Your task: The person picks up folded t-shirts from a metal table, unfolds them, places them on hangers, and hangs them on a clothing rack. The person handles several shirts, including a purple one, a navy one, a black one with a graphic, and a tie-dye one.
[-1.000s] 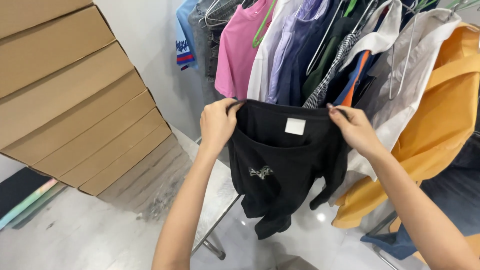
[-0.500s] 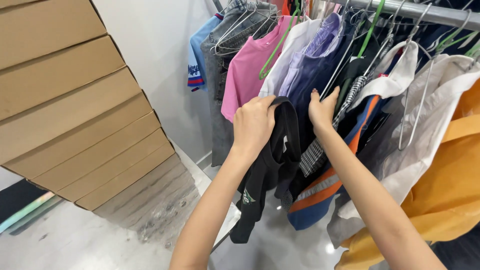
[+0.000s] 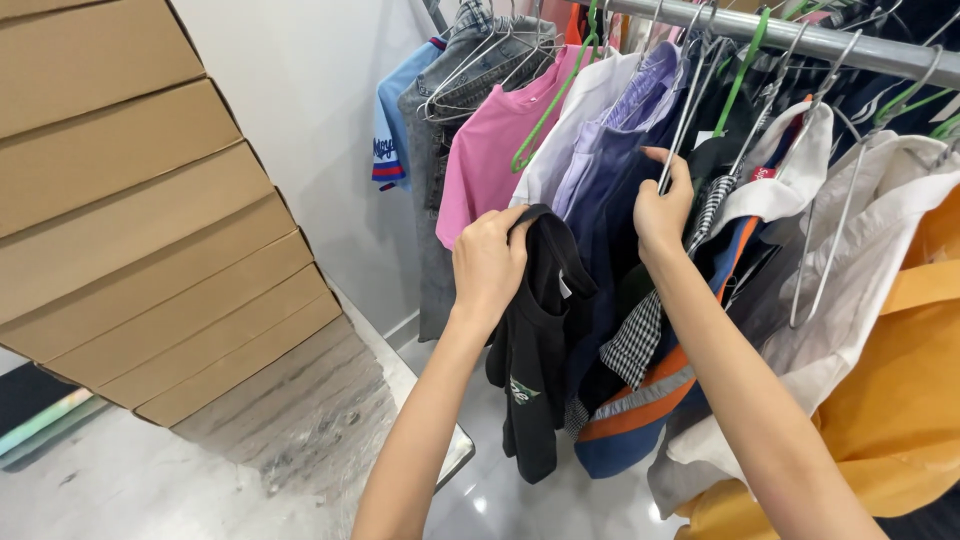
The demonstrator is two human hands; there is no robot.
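The black garment point(image 3: 535, 340) hangs limp from your left hand point(image 3: 488, 262), its top edge bunched at the shoulder and its body drooping in front of the crowded rack, just beside the dark navy clothes point(image 3: 610, 230); a small pale emblem shows low on its front; your left hand has its fingers curled tight, pinching the black cloth at the top. Your right hand point(image 3: 662, 205) is raised a little higher and to the right; its fingers are pressed together around a thin metal wire hanger point(image 3: 690, 110) that rises to the grey rail point(image 3: 820, 42); below that hand hang a checked black-and-white piece point(image 3: 635, 345) and a navy item with an orange and grey stripe point(image 3: 650, 395). To the left of the black garment hang a pink t-shirt point(image 3: 485, 160) on a green hanger point(image 3: 545, 110), a white top point(image 3: 575, 130), a grey denim piece point(image 3: 450, 90) and a light blue shirt point(image 3: 392, 125) nearest the white wall point(image 3: 300, 110); to the right hang a cream garment point(image 3: 850, 270) and a large orange one point(image 3: 900, 400). At your far left stands a leaning stack of flat cardboard boxes point(image 3: 130, 220) on a glossy pale floor point(image 3: 120, 490).
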